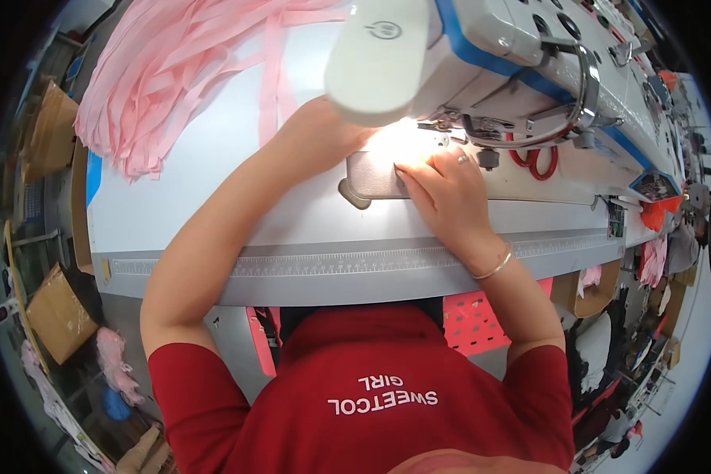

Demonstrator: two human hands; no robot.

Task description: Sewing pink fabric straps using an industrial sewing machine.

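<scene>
Red shirt (403, 347); open tabletop (308, 221) to edge (355, 296); left hand (332, 136) half behind sewing machine (474, 79), right hand (448, 193) curled, grips unclear

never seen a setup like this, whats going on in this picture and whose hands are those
There is no robot here: the hands belong to the person wearing the camera. It sits on their head and looks down through a very wide lens, so straight edges bend. That is their own red shirt at the bottom.

The big white and blue thing is a sewing machine. Their left hand is partly hidden behind it; their right hand rests at its pale plate. Bright light washes out the fingertips, so I can't tell what, if anything, is held.

On the white table lie a heap of pink fabric strips and what look like red-handled scissors. Ruler markings run along the near edge.
</scene>
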